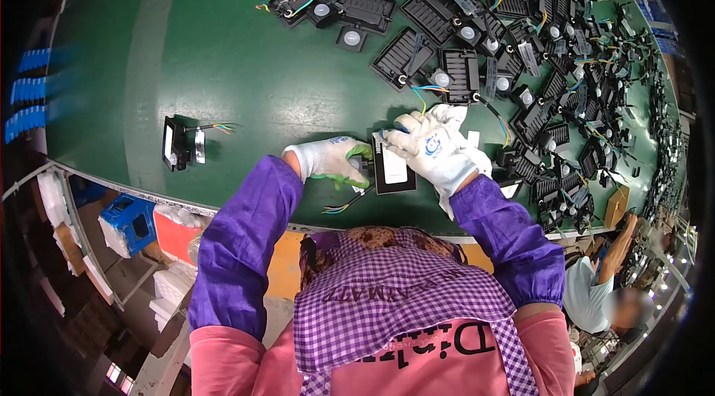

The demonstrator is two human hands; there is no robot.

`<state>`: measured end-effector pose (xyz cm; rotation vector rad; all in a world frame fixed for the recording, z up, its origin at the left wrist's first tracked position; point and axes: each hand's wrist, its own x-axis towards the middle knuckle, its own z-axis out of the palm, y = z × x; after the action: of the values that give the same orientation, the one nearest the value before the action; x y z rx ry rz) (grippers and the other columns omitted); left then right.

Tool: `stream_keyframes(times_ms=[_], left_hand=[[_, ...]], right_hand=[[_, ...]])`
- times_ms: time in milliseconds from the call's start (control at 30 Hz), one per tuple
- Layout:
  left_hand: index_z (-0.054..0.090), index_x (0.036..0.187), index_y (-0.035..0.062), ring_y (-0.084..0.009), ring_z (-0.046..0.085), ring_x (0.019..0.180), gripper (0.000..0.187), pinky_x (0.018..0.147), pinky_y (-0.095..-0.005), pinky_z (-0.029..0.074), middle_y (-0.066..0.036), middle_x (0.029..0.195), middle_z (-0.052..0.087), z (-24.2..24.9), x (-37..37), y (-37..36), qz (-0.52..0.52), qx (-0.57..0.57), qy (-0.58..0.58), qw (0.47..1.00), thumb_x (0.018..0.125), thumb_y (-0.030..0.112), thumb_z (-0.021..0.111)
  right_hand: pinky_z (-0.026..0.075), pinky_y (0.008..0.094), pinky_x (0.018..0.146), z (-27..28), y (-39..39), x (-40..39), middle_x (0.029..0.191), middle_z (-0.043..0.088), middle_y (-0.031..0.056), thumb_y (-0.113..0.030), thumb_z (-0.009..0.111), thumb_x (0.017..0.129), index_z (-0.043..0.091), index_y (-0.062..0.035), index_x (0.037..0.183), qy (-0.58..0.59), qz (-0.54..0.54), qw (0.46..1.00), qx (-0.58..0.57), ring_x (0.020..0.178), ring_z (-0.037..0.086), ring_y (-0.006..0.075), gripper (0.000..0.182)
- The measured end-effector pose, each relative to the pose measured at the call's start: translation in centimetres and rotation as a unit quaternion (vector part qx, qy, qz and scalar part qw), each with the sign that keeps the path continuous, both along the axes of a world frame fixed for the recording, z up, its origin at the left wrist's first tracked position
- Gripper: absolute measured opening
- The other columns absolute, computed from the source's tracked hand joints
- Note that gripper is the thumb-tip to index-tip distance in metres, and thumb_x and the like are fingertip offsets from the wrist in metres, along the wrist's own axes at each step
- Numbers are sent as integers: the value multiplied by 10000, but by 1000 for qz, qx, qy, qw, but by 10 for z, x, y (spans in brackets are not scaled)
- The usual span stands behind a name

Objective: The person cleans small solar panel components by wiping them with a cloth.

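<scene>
A black floodlight with a pale front panel [395,170] stands near the table's front edge, between my hands. My left hand [332,161], in a white glove with green on the fingers, is closed around its left side, where a small dark part shows. Coloured wires [341,208] trail out below that hand. My right hand [430,144], gloved in white, lies over the lamp's upper right corner with its fingers pressed together. White cloth is bunched behind and beside the right hand; whether the hand holds it is unclear.
On the green table [223,46], a single floodlight [179,144] stands at the left. Many black floodlights with round white sensors [432,16] are heaped from the top centre to the right. A co-worker [592,288] is at the lower right. A blue crate [128,223] stands below the table's left edge.
</scene>
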<state>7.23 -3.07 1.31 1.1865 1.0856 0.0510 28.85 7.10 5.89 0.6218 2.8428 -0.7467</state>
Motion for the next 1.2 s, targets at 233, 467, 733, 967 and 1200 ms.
stream_keyframes(times_ms=[233, 467, 733, 967, 1200], left_hand=[[629, 1185, 0, -208, 616, 830, 522, 758, -346, 502, -112, 932, 674, 16, 0, 3, 22, -26, 1, 999, 785, 306, 772], [638, 1186, 18, -212, 628, 808, 526, 748, -348, 508, -108, 907, 683, 21, 2, 2, 1, 12, 13, 1000, 785, 326, 781], [638, 1184, 14, -234, 664, 835, 550, 752, -365, 522, -135, 937, 705, 11, 3, 1, -17, 42, 34, 998, 775, 349, 794], [626, 1201, 13, -205, 666, 785, 555, 683, -334, 526, -118, 902, 694, 15, 4, 5, -29, 8, 42, 999, 780, 326, 806], [587, 1252, -13, -180, 662, 758, 594, 662, -321, 547, -102, 922, 681, 18, 4, 3, 11, -41, 16, 999, 789, 280, 816]], right_hand=[[452, 458, 927, -10, -4, 10, 1135, 608, 128, -203, 597, 868, 677, -142, 1108, 51, -14, 998, 44, 1092, 573, 338, 261], [438, 462, 950, -11, -2, 14, 1150, 606, 105, -258, 541, 910, 674, -164, 1128, -24, -9, 999, 29, 1109, 565, 330, 273], [440, 475, 927, -5, -10, 15, 1148, 601, 126, -250, 584, 888, 672, -149, 1158, 5, -49, 999, 10, 1084, 568, 329, 302], [461, 436, 834, -21, -17, 7, 993, 599, 81, -238, 614, 865, 678, -132, 1067, 65, -24, 996, 51, 988, 588, 284, 238], [470, 410, 918, 22, -14, 29, 1090, 635, 115, -264, 611, 898, 655, -99, 1153, 43, -75, 988, -126, 1066, 594, 320, 306]])
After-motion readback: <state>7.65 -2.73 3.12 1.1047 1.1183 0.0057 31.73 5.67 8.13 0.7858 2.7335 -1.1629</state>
